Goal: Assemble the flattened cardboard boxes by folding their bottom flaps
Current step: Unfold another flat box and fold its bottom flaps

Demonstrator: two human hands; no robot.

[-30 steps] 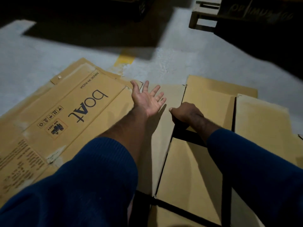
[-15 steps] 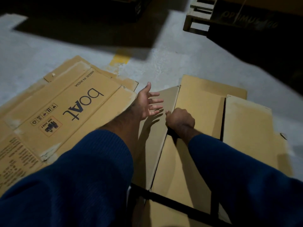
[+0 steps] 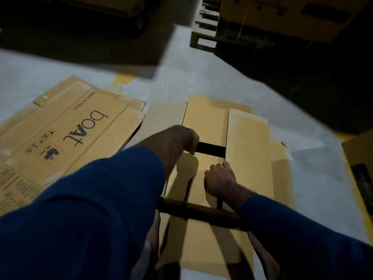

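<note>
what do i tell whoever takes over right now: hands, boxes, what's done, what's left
Left hand: fingers curled at the left side of the box in work; blurred, grip unclear.
Right hand: grips the right flap at its inner edge.
Flattened boat box lies to the left.
Done: end flaps look folded in.
Left: close the side flaps, then do the flat box.
</note>
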